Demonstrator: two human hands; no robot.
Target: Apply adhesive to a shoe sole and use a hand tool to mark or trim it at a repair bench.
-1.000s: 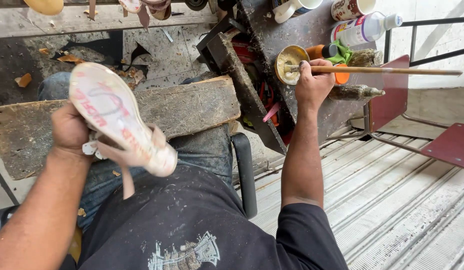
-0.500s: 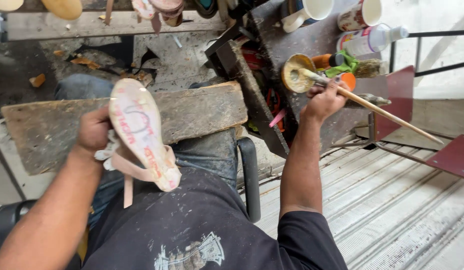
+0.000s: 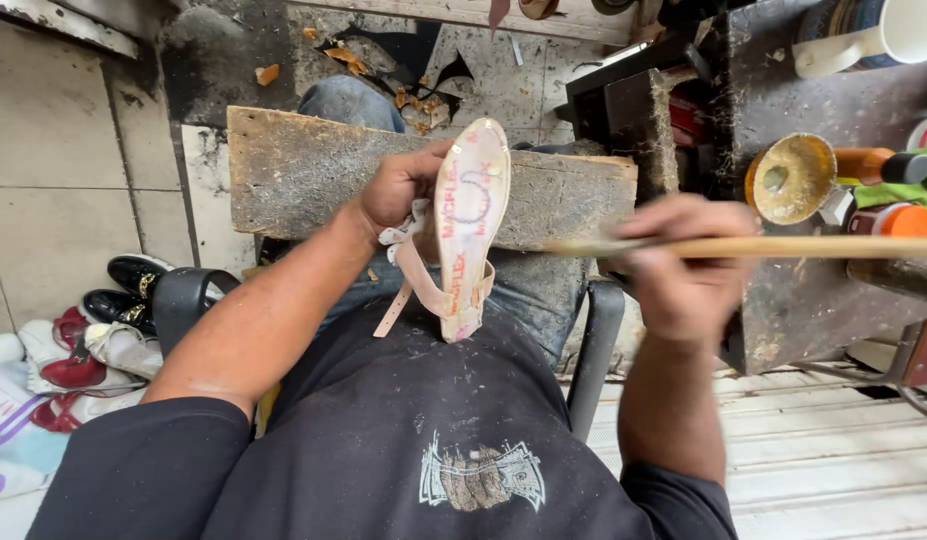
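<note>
The left hand (image 3: 399, 190) is closed around a pale pink sandal (image 3: 468, 225), gripping it along its left edge with the sole turned up toward the camera (coloured scribbles run down the sole, and the thin straps hang loose below the fingers). The sandal is held over the person's lap, just in front of a rough wooden board (image 3: 314, 170) that lies across the knees. To the right, the right hand (image 3: 684, 265) is clenched on a long wooden stick (image 3: 784, 246) that runs level and off the right edge of the view; both hand and stick are blurred, so the stick's near tip cannot be made out clearly, though it reaches toward the sandal without plainly touching it. The two hands are apart, with the board between and behind them. Farther right, on a dark, stained workbench (image 3: 804, 310), sits an open round tin (image 3: 792, 178) with yellowish residue inside, next to an orange bottle (image 3: 879, 165) and a white mug (image 3: 884, 40) at the far corner. On the tiled floor at the left lies a heap of shoes (image 3: 94, 345), black, red and white.
</note>
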